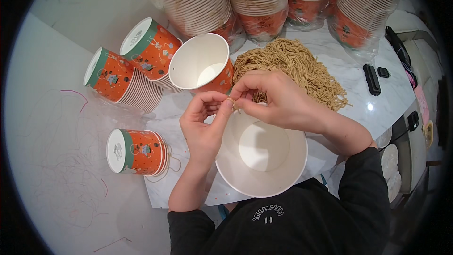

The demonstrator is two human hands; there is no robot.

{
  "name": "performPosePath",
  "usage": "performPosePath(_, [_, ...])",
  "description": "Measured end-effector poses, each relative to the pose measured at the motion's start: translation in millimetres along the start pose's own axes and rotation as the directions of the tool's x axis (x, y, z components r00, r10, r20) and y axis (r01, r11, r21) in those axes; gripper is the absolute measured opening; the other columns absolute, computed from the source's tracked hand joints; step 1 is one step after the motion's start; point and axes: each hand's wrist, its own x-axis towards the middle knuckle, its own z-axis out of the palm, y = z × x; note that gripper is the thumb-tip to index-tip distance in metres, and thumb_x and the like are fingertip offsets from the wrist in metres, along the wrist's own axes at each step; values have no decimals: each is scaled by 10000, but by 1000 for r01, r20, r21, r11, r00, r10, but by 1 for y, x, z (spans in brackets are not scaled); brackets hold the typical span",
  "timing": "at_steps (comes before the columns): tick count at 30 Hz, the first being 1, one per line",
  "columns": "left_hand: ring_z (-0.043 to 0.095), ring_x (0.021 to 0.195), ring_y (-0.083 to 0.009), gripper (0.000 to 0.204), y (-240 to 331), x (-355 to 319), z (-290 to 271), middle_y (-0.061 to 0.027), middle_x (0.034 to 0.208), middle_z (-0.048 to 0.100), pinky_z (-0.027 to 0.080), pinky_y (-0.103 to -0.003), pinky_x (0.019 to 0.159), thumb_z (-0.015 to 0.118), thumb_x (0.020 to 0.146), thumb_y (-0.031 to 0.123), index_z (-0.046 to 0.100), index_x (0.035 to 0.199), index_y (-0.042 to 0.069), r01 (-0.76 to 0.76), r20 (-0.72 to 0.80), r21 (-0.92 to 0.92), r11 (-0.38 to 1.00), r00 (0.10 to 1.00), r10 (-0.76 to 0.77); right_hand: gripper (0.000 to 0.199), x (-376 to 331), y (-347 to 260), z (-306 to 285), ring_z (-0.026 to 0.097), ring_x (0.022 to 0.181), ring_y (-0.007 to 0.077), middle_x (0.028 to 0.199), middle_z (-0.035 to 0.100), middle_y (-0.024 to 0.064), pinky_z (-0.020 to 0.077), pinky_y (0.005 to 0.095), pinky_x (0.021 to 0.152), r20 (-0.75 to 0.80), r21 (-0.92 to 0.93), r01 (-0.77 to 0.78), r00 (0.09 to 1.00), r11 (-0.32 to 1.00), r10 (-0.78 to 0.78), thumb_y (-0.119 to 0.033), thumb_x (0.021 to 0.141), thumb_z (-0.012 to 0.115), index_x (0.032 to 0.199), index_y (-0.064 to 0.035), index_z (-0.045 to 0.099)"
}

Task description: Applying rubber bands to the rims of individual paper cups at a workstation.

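Dark shirt cloth (292, 222) fills the lower edge, and just beyond it a wide white paper bucket (288, 172) opens toward the camera on the marbled desk (382, 99). Over its far rim, the left hand (210, 118) and right hand (269, 99) meet, thumb and forefinger of each clamped on a short tan cord (235, 107). Whether the cord passes through the bucket's wall cannot be told, since the fingers cover that spot. It looks like fine knot work, so the pinch should stay close to the crossing, one hand steadying the loop while the other draws the end through. Pulling evenly, not with a jerk, should seat the cord without bending the paper rim. Leaving enough tail beyond the fingertips would guard against slipping. Loose strands are best lifted singly from the cord heap (306, 73) behind the right hand, as they could tangle. The orange printed stack (141, 151) at left, lying on its side with cord trailing beside its rims, seems well placed out of the way.
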Motion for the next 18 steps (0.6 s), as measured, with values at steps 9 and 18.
performPosePath(9, [686,870,-104,183,4,5,-4,-72,977,709,546,-214,793,712,942,-34,627,1104,-30,51,49,-38,998,998,-49,119,3,9,-4,640,799,113,861,685,42,521,284,723,32,62,-46,998,997,44,-95,944,673,989,14,687])
performPosePath(18, [686,849,-101,79,15,3,-13,-44,932,728,553,-247,804,725,878,-28,712,955,-30,35,75,182,983,996,-49,110,8,17,-3,581,794,52,862,644,-11,487,240,713,168,209,-113,983,971,78,-106,967,636,986,2,635])
